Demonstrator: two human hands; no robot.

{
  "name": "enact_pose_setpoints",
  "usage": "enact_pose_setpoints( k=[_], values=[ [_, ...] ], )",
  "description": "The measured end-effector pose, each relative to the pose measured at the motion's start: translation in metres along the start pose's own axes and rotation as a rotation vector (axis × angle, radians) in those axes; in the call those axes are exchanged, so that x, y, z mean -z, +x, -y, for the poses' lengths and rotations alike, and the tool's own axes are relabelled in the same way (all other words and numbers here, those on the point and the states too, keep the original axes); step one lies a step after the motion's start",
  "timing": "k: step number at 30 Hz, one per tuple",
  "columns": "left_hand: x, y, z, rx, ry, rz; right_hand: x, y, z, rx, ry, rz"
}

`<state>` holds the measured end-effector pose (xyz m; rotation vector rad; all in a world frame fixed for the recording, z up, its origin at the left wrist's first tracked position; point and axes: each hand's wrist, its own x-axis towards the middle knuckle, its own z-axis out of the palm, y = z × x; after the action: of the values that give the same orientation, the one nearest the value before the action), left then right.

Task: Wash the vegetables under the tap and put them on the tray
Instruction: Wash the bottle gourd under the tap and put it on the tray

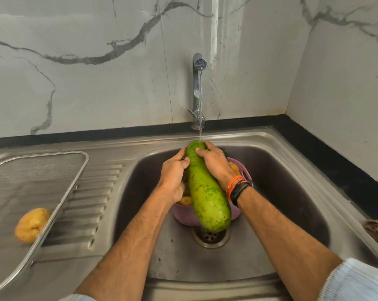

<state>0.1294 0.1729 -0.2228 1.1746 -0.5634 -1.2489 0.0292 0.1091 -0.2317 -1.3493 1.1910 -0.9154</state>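
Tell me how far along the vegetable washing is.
Done: one potato lies on the tray. In hand: left hand and right hand hold the gourd under the tap stream. Left: the gourd must go to the tray, and more vegetables wait in the basket in the sink.

Sink (292,192) at centre, tap (197,88) behind it — gourd (205,192) held beneath, above a basket (245,170) in the basin. Tray (31,170) on the drainboard to the left — one potato (31,224) in it.

Pink basket (245,170) fills mid-sink; bare basin floor (281,192) right of it
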Motion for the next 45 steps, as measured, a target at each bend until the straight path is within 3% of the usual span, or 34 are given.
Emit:
enact_pose_setpoints(
  k=[11,15,19,21,26,29,34,41,45],
  values=[
    [0.003,0.002,0.004,-0.075,0.189,-0.068,-0.004,-0.007,-0.001,-0.071,-0.037,-0.05],
    [0.006,0.005,0.008,-0.044,0.195,-0.029,-0.006,0.001,-0.003,-0.15,0.208,-0.072],
    [0.001,0.003,0.009,0.032,0.157,0.137,-0.003,0.002,-0.001,-0.161,0.427,-0.034],
    [-0.002,0.001,0.009,0.031,0.132,0.163,-0.005,0.003,0.0,-0.142,0.377,-0.023],
    [-0.002,0.008,0.012,-0.086,0.254,0.076,-0.012,-0.009,0.004,0.011,-0.147,-0.013],
    [0.001,0.013,0.012,-0.102,0.277,0.041,-0.017,-0.012,-0.003,0.106,-0.271,0.033],
    [0.0,0.007,0.014,-0.118,0.27,0.06,-0.012,-0.002,0.002,0.09,-0.077,-0.003],
    [0.002,0.006,0.01,-0.079,0.302,0.019,-0.018,-0.009,-0.006,0.114,-0.136,0.059],
    [-0.004,0.003,0.011,-0.055,0.308,0.084,-0.008,-0.002,0.004,0.094,-0.077,-0.029]
  ],
)
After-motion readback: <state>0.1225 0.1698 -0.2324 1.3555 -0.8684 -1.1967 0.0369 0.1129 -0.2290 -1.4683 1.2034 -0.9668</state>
